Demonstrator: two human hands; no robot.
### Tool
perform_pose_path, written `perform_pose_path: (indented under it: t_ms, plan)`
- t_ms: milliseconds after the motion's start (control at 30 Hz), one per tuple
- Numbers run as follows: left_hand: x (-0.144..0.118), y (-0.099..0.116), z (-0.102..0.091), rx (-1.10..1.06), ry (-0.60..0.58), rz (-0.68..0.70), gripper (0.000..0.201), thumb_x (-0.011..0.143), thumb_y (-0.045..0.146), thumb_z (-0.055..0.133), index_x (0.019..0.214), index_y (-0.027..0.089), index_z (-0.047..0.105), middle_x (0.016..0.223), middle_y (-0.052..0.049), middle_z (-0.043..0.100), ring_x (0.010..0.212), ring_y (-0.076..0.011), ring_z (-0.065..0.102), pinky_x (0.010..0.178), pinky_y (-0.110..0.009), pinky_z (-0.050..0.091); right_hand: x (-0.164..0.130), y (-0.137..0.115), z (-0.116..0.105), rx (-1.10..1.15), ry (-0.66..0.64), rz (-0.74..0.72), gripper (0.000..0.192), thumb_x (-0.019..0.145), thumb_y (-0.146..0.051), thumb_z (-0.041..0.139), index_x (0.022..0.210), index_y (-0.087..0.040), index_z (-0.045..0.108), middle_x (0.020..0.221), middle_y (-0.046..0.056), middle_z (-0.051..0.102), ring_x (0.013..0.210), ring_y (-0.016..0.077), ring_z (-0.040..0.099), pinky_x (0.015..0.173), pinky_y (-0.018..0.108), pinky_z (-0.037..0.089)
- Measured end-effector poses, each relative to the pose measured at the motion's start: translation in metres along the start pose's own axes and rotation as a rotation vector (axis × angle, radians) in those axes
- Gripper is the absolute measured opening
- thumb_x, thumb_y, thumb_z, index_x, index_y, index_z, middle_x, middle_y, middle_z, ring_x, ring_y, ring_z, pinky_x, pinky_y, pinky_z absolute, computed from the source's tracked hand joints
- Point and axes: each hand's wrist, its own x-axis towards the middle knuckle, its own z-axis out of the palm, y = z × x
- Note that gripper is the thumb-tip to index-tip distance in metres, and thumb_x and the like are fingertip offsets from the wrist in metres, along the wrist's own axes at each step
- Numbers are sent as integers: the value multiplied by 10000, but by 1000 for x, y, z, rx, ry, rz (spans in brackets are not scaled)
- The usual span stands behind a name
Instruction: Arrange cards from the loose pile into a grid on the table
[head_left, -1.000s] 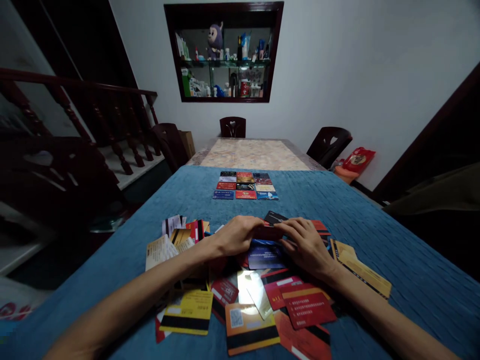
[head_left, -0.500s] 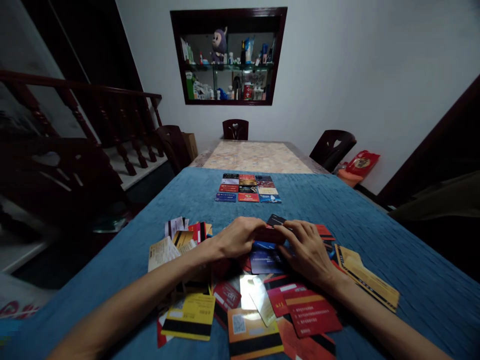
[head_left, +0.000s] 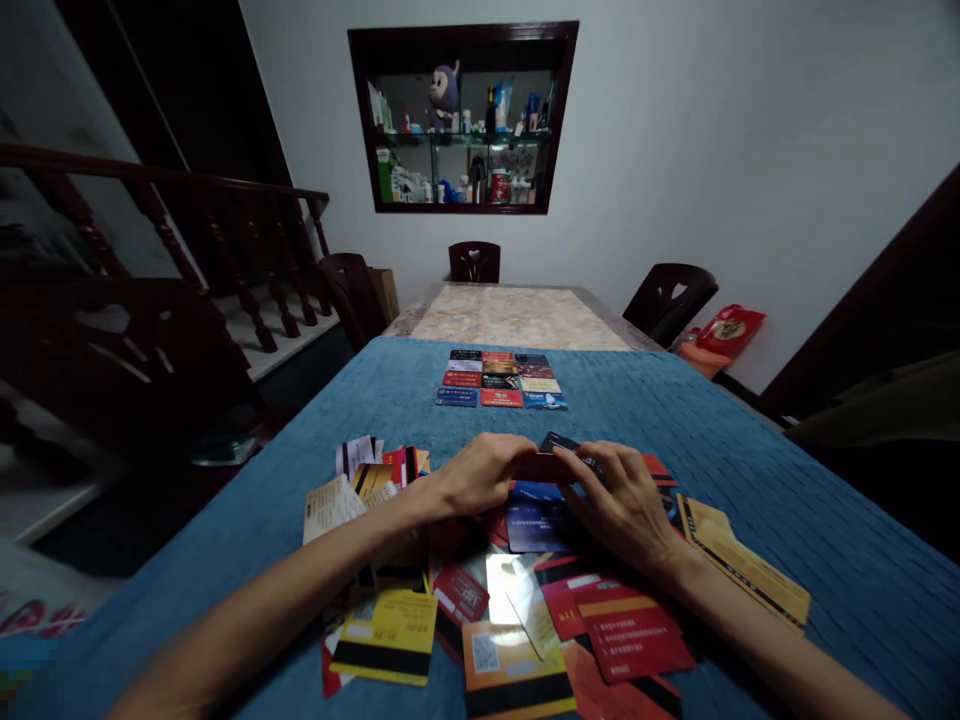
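A dark red card (head_left: 546,467) is held between my two hands just above the pile. My left hand (head_left: 484,475) pinches its left end, and my right hand (head_left: 616,495) grips its right end with thumb and fingers. Right below lies a blue card (head_left: 534,520). A black card (head_left: 559,441) shows just behind the right fingers. Around my forearms are loose cards: a yellow card (head_left: 386,630) with a black stripe, an orange card (head_left: 510,668), a red card (head_left: 634,632) and gold cards (head_left: 746,565) on the right.
Farther up the blue tablecloth (head_left: 360,390), several cards lie in neat rows, with a blue card (head_left: 456,397) at the near left corner. Dark wooden chairs (head_left: 667,303) stand round the table. A wooden railing (head_left: 247,290) runs along the left.
The held red card has tilted so that it now looks thinner, nearly edge-on. Both hands stay in about the same place; the whole view has shifted slightly.
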Motion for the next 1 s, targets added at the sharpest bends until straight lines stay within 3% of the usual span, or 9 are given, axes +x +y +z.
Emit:
perform_pose_path:
  t_ms: [433,567,800,1000]
  plan:
    - [-1,-4,-3,58,106,-1,438,776,28,489,1193,148,551,1126,-103,682,1030,-212,643,893,-322,507,13,10,4,2,-22,-34,332,899,-183,561,1229,-149,547,1027,114,599,946,241,525,824,374,424]
    - [-1,-9,-4,89,155,-28,396,805,31,471,1184,132,520,1070,-112,674,953,-205,647,848,-316,515,24,15,8,1,-13,-56,327,897,-216,571,1217,-149,556,1005,109,611,926,234,522,811,365,412]
    - [-2,-24,-16,97,218,-43,290,837,52,476,1102,163,520,1019,-79,654,936,-193,636,860,-318,523,42,21,28,33,-27,-67,470,873,-199,556,1343,-195,541,1032,109,626,980,254,511,836,392,402]
    - [-10,-41,-33,228,204,-11,394,819,52,492,1202,142,497,1156,-125,573,1089,-241,579,952,-388,516,60,23,50,58,-86,-48,392,869,-277,581,1243,-159,604,1016,125,620,949,262,494,808,386,398]
